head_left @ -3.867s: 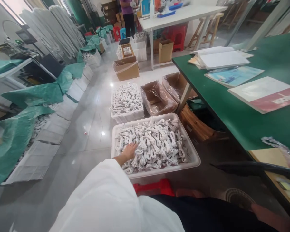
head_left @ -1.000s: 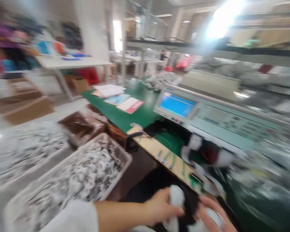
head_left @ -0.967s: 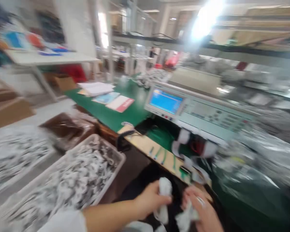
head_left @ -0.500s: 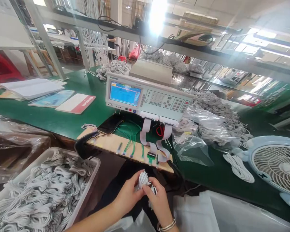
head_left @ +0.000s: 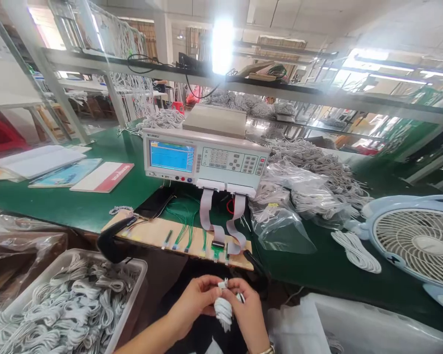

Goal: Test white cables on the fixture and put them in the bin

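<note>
Both hands meet at the lower middle, over my lap and just below the wooden strip (head_left: 151, 232). Between them hangs a coiled bundle of white cable (head_left: 223, 312). My left hand (head_left: 197, 300) pinches it near its upper end with thumb and fingers. My right hand (head_left: 243, 302) is closed on the same bundle from the other side. A small white end piece (head_left: 223, 283) and a dark tip show between the fingers; their exact kind is hard to make out. Above the strip stands a test instrument (head_left: 206, 160) with a lit blue screen, joined to the strip by grey ribbon cables (head_left: 206, 209).
A plastic bin (head_left: 144, 275) full of coiled white cables is at lower left. A translucent container (head_left: 354, 314) stands at lower right. On the green table (head_left: 295, 268) are a fan (head_left: 424, 241), a loose cable bundle (head_left: 356, 251), bagged cables (head_left: 280, 226) and booklets (head_left: 103, 176).
The cable bundle has turned in my hands: its coils now hang downward, with the end piece at the top. My view has shifted, so the table appears further left.
</note>
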The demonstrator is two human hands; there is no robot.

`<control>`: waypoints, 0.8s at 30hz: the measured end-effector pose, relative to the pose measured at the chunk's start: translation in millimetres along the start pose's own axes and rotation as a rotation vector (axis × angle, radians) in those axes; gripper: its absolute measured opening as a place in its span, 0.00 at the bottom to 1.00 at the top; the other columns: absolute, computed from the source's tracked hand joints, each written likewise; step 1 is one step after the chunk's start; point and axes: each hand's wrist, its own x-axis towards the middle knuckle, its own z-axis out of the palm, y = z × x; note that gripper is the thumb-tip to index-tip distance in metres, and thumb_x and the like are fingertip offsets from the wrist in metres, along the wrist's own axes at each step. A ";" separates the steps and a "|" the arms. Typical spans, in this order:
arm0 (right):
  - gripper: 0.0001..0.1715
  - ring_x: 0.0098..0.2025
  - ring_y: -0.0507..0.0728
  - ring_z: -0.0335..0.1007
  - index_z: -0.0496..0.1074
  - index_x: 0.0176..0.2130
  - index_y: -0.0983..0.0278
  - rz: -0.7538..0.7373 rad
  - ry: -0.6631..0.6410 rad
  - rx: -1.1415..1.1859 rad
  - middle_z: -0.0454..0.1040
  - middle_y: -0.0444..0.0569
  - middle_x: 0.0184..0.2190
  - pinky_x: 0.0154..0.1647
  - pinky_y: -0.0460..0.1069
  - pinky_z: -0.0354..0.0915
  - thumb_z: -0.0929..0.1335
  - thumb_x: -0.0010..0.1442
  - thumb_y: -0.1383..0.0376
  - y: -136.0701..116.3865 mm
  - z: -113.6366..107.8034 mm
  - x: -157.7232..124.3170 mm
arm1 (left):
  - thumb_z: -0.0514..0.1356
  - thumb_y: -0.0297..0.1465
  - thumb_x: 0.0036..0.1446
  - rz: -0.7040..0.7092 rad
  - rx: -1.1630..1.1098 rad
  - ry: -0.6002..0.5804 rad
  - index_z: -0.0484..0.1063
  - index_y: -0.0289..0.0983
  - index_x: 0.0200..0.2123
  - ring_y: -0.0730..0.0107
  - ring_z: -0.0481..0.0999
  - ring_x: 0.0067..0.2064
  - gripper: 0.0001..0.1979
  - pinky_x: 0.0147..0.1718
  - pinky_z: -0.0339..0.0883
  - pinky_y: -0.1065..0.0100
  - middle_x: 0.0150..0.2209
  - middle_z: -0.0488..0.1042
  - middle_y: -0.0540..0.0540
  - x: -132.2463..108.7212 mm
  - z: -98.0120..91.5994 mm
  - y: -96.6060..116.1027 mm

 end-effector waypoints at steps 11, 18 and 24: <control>0.20 0.31 0.57 0.67 0.73 0.35 0.68 0.038 0.024 0.067 0.74 0.49 0.26 0.32 0.47 0.63 0.65 0.50 0.55 -1.6 -1.5 19.0 | 0.61 0.39 0.41 -0.015 0.028 0.119 0.63 0.33 0.25 0.78 0.65 0.23 0.16 0.24 0.60 0.75 0.21 0.66 0.50 13.6 -3.5 16.6; 0.16 0.26 0.52 0.64 0.73 0.33 0.68 0.164 0.028 0.293 0.73 0.47 0.25 0.28 0.45 0.61 0.68 0.47 0.58 -4.2 3.7 20.9 | 0.62 0.38 0.38 -0.086 0.028 0.113 0.60 0.34 0.24 0.77 0.65 0.21 0.16 0.21 0.59 0.75 0.19 0.66 0.51 16.9 -11.4 23.5; 0.10 0.21 0.50 0.62 0.71 0.28 0.66 0.264 0.048 0.625 0.71 0.43 0.19 0.23 0.43 0.59 0.70 0.44 0.61 -4.1 15.8 19.2 | 0.62 0.36 0.39 -0.063 -0.059 0.089 0.61 0.33 0.22 0.80 0.64 0.21 0.14 0.20 0.59 0.77 0.21 0.67 0.49 14.5 -12.7 23.8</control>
